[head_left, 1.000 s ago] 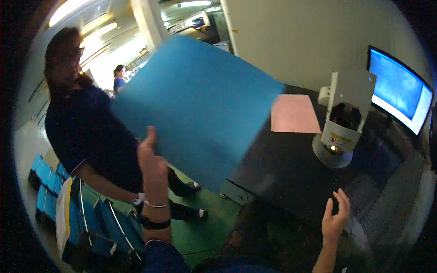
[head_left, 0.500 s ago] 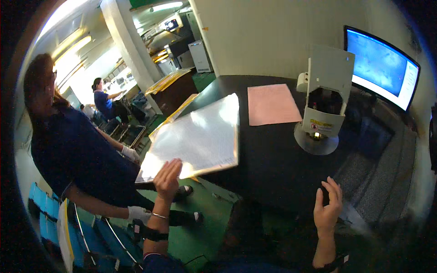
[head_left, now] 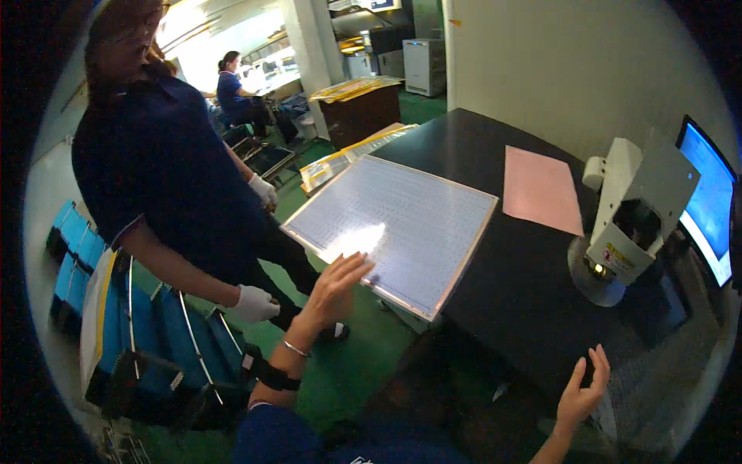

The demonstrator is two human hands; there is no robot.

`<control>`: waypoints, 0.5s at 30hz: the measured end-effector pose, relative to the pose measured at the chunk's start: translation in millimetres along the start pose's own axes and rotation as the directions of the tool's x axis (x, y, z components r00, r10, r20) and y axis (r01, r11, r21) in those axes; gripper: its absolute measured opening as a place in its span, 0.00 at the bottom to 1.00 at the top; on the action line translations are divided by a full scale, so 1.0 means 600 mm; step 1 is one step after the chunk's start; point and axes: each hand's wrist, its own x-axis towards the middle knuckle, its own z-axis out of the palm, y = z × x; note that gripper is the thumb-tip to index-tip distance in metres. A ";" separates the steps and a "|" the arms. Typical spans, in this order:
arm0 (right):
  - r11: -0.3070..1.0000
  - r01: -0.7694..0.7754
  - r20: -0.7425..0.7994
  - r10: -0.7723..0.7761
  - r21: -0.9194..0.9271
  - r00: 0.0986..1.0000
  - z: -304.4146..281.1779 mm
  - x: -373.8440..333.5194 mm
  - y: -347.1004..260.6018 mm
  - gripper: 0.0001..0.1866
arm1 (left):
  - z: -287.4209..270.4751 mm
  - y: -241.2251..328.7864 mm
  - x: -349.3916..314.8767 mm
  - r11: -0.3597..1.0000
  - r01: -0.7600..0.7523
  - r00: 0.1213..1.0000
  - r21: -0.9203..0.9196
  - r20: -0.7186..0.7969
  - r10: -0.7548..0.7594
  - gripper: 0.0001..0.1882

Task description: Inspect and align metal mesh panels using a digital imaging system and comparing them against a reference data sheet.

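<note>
A large, thin, pale panel (head_left: 417, 224) with a fine pattern and a copper-coloured border lies at the left end of the black table (head_left: 502, 294), its near left corner reaching past the edge. My left hand (head_left: 338, 286) is at the panel's near edge, fingers stretched out and holding nothing; whether the fingertips touch it I cannot tell. Bright glare covers the surface beside them. Off to the right, my right hand (head_left: 585, 393) hovers by the table's front edge, fingers apart and nothing in it.
A pink sheet (head_left: 541, 189) lies behind the panel, beside a white-grey desktop instrument (head_left: 630, 224) with a lit round base. A monitor (head_left: 707, 205) stands far right. Close on the left is a person (head_left: 170, 178) in white gloves, with blue slatted racks (head_left: 166, 340) nearby.
My view has swung left, so the table, panel and instrument sit farther right in the picture. Both hands stay open, the left still by the panel's near edge.
</note>
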 end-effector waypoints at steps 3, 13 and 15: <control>1.000 0.023 -0.011 -0.023 -0.008 1.000 0.003 -0.001 -0.013 0.12 | -0.010 0.018 -0.044 0.997 -0.062 0.980 -0.037 -0.190 0.054 0.18; 0.996 0.065 -0.005 -0.066 -0.054 0.998 0.007 -0.001 -0.010 0.11 | 0.003 -0.164 -0.025 -0.224 0.215 0.143 -0.951 0.257 -0.956 0.14; 0.997 0.051 -0.007 -0.052 -0.050 0.999 0.007 -0.001 -0.011 0.11 | 0.006 -0.206 -0.011 -0.265 0.207 0.101 -0.942 0.290 -0.952 0.13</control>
